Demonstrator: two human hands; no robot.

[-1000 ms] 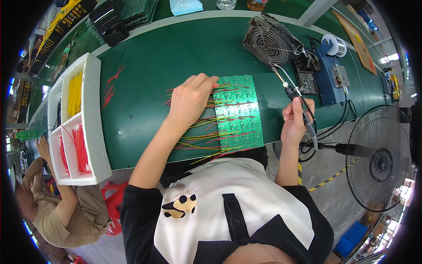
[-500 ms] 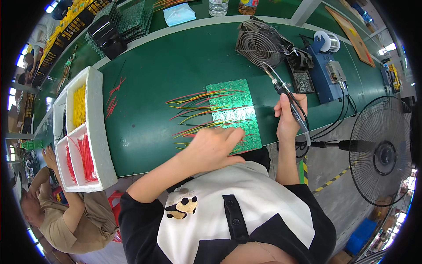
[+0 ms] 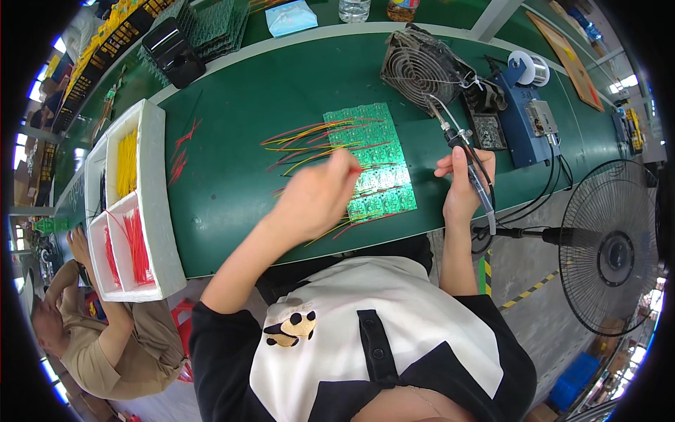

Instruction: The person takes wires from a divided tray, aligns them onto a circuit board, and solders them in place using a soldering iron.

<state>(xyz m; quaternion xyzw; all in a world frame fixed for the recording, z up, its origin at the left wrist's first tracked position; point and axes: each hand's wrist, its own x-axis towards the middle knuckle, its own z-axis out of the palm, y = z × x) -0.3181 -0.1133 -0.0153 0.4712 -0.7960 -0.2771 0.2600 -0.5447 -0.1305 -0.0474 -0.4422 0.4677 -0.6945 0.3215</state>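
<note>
A green circuit board panel (image 3: 380, 158) lies on the bench in front of me. Red, yellow and dark wires (image 3: 299, 133) stick out past its left edge, and more cross its lower end. Over the middle of the panel's left side is my left hand (image 3: 320, 193), fingers drawn together; a bit of red shows at the fingertips, but what they grip is hidden. To the right of the panel, my right hand (image 3: 465, 186) is closed around a soldering iron (image 3: 472, 169). The iron's tip points up and away, near the round guard of a small fan, apart from the panel.
Left stands a white foam tray (image 3: 158, 204) of yellow and red wires, with loose red wires (image 3: 184, 151) beside it. Farther back are a small fan (image 3: 422, 70) and a blue soldering station (image 3: 517, 112) with a solder reel (image 3: 529, 68). A co-worker (image 3: 119, 344) sits left.
My left hand has moved up and left from the panel's near end to its middle left side. The panel has shifted slightly away from me. My right hand stays nearly still.
</note>
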